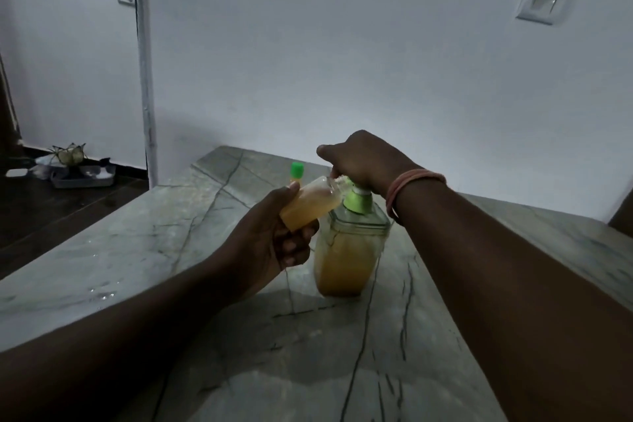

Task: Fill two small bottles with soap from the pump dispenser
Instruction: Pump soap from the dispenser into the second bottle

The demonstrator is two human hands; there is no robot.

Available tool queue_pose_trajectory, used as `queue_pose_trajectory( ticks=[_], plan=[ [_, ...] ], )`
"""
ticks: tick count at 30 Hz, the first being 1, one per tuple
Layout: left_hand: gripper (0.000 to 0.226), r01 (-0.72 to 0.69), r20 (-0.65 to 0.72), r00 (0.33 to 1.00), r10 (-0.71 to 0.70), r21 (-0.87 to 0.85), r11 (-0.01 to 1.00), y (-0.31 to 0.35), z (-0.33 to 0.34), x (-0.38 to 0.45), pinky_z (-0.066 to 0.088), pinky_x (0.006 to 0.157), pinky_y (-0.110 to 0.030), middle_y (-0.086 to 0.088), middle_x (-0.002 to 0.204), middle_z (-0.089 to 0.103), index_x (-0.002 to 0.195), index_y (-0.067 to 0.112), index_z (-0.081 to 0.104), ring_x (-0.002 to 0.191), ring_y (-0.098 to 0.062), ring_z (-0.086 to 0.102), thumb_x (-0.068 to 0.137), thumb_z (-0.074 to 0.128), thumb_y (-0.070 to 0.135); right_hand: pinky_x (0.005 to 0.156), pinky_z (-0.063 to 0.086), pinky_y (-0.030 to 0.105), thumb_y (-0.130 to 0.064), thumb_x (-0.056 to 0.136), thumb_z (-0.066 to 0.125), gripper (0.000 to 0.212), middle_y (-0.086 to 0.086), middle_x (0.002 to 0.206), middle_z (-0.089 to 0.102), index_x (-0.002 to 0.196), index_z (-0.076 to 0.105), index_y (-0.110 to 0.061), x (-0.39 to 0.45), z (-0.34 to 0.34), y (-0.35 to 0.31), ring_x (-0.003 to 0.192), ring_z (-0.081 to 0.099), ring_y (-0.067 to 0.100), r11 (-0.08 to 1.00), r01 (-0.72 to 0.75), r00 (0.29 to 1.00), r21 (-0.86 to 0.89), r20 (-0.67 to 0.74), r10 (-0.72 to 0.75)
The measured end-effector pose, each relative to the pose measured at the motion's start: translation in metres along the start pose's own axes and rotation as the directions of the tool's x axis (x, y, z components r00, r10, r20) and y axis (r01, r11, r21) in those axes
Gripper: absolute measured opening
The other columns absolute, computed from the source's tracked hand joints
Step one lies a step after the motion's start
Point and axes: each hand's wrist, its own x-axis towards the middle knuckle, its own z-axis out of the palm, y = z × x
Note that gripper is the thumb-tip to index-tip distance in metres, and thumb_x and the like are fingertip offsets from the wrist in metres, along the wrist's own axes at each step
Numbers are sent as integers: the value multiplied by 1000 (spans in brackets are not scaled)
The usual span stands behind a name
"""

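A clear pump dispenser (346, 257) holding orange-yellow soap stands on the marble table (239, 336); its collar is green. My right hand (363, 161) rests on top of the pump head and hides it. My left hand (274, 240) grips a small clear bottle (313, 204), tilted with its open mouth up against the pump's spout. This bottle is mostly full of orange soap. A second small bottle with a green cap (296, 172) stands behind my left hand, largely hidden.
The table's left edge runs diagonally from near left to the far corner, with dark floor beyond. A tray with small items (80, 175) lies on the floor by the wall. A white wall stands just behind the table.
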Motion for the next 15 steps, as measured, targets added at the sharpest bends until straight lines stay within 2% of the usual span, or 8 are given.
queue_pose_trajectory(
  ticks=[2,5,8,9,11,15],
  plan=[
    [64,3,-3,1000,-3,4,1000,0,2,-1,40,46,-23,-9,74,55,131,0,51,49,-9,43,90,58,49,56,38,28,-37,93,50,42,11,98,73,94,72,-1,-2,-4,-3,57,49,19,998,13,1000,-58,29,-11],
    [64,0,-1,1000,0,-13,1000,-1,1,-2,40,47,-24,-11,75,56,131,-1,53,50,-10,42,90,59,49,54,35,27,-46,94,51,46,8,83,63,99,70,-5,0,-11,-5,62,51,19,992,19,999,-125,48,-13],
    [56,1,20,1000,-1,-30,1000,-2,-2,0,39,47,-24,-12,76,56,122,1,63,50,-11,42,92,61,49,69,45,31,-55,95,47,56,7,87,68,92,73,-6,6,-9,-3,76,61,22,993,62,998,-102,12,-61],
    [52,-5,33,999,6,-29,1000,-1,-3,1,38,47,-25,-12,76,56,118,4,68,50,-11,42,93,61,49,69,46,31,-55,95,46,56,6,85,70,86,75,-7,7,-6,0,75,63,22,997,64,998,-51,-7,-65],
    [53,-17,49,999,18,-23,1000,-2,-4,1,38,47,-25,-12,76,56,119,4,66,50,-11,42,93,63,50,61,42,29,-53,95,47,54,3,72,67,77,75,-10,7,-1,6,65,61,20,999,35,999,24,-29,-34],
    [63,-19,25,1000,19,-10,1000,-2,-4,1,39,48,-25,-11,75,56,128,0,52,51,-11,42,91,63,50,56,36,28,-49,95,46,52,4,63,63,82,76,-8,4,0,6,57,56,19,1000,3,1000,-7,5,-3]
  ],
)
